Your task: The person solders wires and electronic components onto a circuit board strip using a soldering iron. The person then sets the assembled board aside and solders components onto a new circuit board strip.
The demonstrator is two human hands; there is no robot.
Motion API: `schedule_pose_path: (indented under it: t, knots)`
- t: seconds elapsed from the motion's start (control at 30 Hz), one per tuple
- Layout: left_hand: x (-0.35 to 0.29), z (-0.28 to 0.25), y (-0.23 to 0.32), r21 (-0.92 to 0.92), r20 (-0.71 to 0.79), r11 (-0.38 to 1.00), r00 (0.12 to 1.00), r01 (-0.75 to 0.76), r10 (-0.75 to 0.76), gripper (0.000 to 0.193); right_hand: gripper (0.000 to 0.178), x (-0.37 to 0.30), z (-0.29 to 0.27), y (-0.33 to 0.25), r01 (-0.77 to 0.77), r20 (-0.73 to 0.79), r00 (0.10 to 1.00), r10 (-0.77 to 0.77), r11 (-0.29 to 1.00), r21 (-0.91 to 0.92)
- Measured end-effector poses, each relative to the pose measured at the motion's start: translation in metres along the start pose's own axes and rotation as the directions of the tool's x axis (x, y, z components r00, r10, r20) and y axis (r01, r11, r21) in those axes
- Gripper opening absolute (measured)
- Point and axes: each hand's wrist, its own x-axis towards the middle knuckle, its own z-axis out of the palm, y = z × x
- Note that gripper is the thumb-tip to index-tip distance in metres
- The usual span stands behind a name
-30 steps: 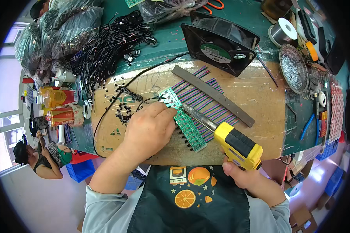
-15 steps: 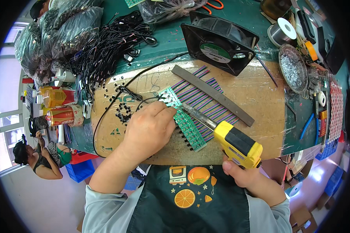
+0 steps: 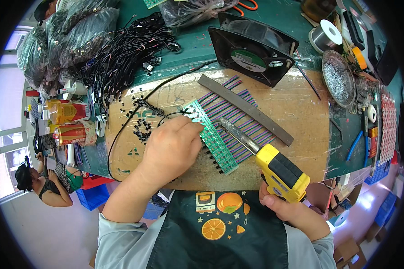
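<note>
A strip of green circuit boards (image 3: 221,154) lies slantwise on the brown work mat. My left hand (image 3: 175,140) rests over its left edge, thumb and fingers pinched together; what sits between the fingertips is hidden. A thin black cable (image 3: 165,117) runs up to the board beside these fingers. In my right hand (image 3: 278,205) is a yellow and black soldering gun (image 3: 282,172), gripped by its handle. Its metal tip points up-left, just right of the board, over striped wires (image 3: 244,121). A flat grey bar (image 3: 247,110) lies across those wires.
Beyond the mat stands a black fan (image 3: 251,54). Black cables (image 3: 125,58) are heaped at the far left, near small black parts (image 3: 142,129) scattered on the mat (image 3: 300,157). A solder spool (image 3: 325,36) and a metal dish (image 3: 338,78) sit far right. Another person (image 3: 49,181) sits at left.
The soldering gun has shifted right and slightly toward me, its tip drawing away from the board. My left hand has hardly moved.
</note>
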Motion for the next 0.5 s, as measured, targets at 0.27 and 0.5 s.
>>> schedule_pose_path:
  t: [0.27, 0.5]
  knots:
    - [0.0039, -0.0025, -0.0025, -0.1, 0.035, 0.992, 0.997, 0.073, -0.07, 0.01, 0.012, 0.0021, 0.0053, -0.0052, 0.0, -0.033, 0.999, -0.001, 0.999, -0.042]
    - [0.004, -0.0033, -0.0017, -0.114, 0.039, 0.991, 0.997, 0.073, -0.069, 0.01, 0.01, 0.0047, 0.009, -0.0095, -0.032, -0.079, 0.996, 0.027, 0.997, -0.07]
